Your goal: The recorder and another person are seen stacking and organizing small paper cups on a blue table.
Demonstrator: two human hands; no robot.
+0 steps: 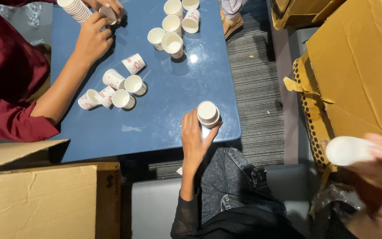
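— Paper cup [208, 113]: where is it?

— At the near right edge of the blue desk [173, 102], upright, mouth facing up. It looks like a short nested stack rather than one cup. The left hand [195, 140] is wrapped around it from the near side, fingers and thumb closed on its wall.

— And the other hand?

— The right hand [376, 155] is off the desk, far over on the right, near an open cardboard box [354, 66]. It grips a long white stack of cups [348, 150] lying sideways. That hand is blurred, so the exact finger placement is hard to tell, but it is clamped on the stack.

— What else lies on the desk?

— A cluster of loose white cups with red print [116, 88] to the left of the middle, some tipped over, some upright. Another group of upright cups [173, 26] stands at the far side.

— Anyone else there?

— A person in a dark red sleeve [5, 75] sits at the left. Their two hands [96, 31] are at the far left corner, busy with another tall stack of cups [75, 9].

— Around the desk?

— A second cardboard box [36, 199] at the near left, grey striped carpet [253, 88] to the right, and a sandalled foot [231, 22] at the far edge.
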